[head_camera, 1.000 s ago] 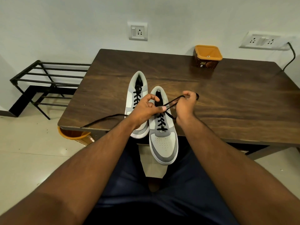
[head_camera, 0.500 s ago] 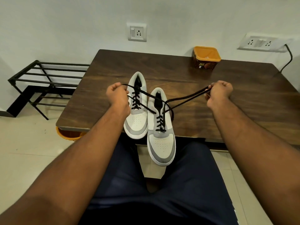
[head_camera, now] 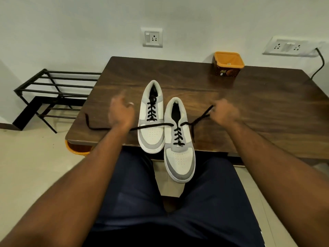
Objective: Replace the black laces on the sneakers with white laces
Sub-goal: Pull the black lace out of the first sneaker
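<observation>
My right hand (head_camera: 224, 113) pinches the black lace (head_camera: 199, 120) of the near-edge sneaker (head_camera: 179, 139); my blurred left hand (head_camera: 121, 113) hangs open, covering the lace's other end. An orange tub (head_camera: 228, 64) sits at the table's (head_camera: 267, 104) far edge.

The middle of the desk (head_camera: 258, 111) near its front edge is taken up by two sneakers (head_camera: 151, 120) set just beside each other. Loose black lace (head_camera: 151, 126) is stretched across on both sides. Bare wood is left at the far right, save an orange tub (head_camera: 228, 64).
</observation>
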A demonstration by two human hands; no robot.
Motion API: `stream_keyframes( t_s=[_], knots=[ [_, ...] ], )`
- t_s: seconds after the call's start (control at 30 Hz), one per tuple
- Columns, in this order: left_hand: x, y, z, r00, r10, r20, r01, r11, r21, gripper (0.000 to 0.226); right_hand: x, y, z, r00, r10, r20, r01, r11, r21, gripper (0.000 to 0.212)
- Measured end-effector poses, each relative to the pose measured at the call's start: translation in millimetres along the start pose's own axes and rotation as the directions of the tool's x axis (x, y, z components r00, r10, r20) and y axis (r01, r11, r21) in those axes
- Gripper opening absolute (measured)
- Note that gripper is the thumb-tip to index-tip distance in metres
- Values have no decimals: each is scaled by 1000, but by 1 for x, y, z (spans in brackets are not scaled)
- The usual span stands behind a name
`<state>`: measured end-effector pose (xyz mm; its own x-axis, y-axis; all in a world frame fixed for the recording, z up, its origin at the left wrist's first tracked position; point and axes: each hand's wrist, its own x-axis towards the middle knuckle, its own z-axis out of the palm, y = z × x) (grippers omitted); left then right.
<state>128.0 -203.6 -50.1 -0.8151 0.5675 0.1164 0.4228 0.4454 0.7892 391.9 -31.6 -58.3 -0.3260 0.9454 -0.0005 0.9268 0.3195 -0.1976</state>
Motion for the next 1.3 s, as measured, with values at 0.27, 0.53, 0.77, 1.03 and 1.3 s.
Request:
stream_keyframes(
  t_s=[0.27,0.53,0.77,1.03,1.3],
  knots=[
    [-52,12,61,728,302,616,-494,854,165,58,-43,-60,18,889,-452,73,381,819,430,27],
    [-59,-2,64,787,387,481,-437,900,-9,49,-48,-55,26,915,-402,30,340,810,478,23],
    [-52,-12,66,803,445,396,-492,871,19,52,-55,-56,49,986,-145,87,11,571,821,15],
    [-19,-23,59,685,480,548,-616,783,84,59,-58,-61,47,973,-230,-31,191,717,670,5],
    [-28,-20,62,704,447,553,-592,799,109,68,-53,-75,54,947,-319,49,236,788,569,12]
  ],
)
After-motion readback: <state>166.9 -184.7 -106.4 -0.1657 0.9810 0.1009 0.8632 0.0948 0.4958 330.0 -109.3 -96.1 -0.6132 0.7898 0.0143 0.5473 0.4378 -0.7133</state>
